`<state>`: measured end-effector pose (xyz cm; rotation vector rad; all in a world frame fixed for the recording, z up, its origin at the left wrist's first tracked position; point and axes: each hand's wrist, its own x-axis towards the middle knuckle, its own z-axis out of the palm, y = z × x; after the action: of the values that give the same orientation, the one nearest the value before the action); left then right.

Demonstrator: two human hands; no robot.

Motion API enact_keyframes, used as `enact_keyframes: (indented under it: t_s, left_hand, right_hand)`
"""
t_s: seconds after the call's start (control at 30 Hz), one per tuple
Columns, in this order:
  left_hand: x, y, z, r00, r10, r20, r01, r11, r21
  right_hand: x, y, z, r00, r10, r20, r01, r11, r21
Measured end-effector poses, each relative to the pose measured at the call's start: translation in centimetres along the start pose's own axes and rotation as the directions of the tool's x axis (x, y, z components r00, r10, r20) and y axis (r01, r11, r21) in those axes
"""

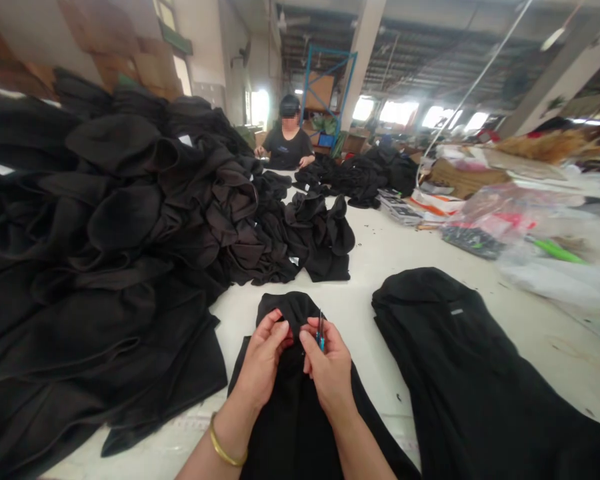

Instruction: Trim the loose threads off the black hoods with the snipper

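Garment edge pinched by left hand, right hand; table alongside.

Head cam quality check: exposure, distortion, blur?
Head view: far windows blown out; heap of black fabric garments crushed to near-featureless dark; wide-angle bending toward edges; left hand and right hand pinching the flat black garment sharp at centre, thin blue-handled tool small but legible; clear plastic bags at right smeared soft.

On the white table, the left hand pinches the top of a black garment and the right hand grips small blue snips beside it, between a heap of black garments and a flat stack.
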<state>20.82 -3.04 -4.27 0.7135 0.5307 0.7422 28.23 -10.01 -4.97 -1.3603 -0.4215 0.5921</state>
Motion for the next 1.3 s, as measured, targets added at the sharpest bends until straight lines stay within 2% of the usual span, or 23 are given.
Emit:
enact_keyframes:
  t_s: [0.47,1.0,1.3]
  left_hand:
    - [-0.8,0.3,0.3,0.996,0.043,0.072,-0.044,0.999,0.007]
    - [-0.7,0.0,0.2,0.993,0.109,0.055,-0.115,0.986,0.125]
    - [-0.7,0.0,0.0,0.992,0.095,0.085,-0.107,0.983,0.15]
  right_hand:
    - [0.2,-0.6,-0.1,1.0,-0.002,0.023,0.001,0.998,0.057]
    - [0.0,-1.0,-0.1,0.998,0.003,0.061,-0.008,0.997,0.077]
    - [0.1,-1.1,-0.1,0.997,0.031,0.076,-0.041,0.991,0.127]
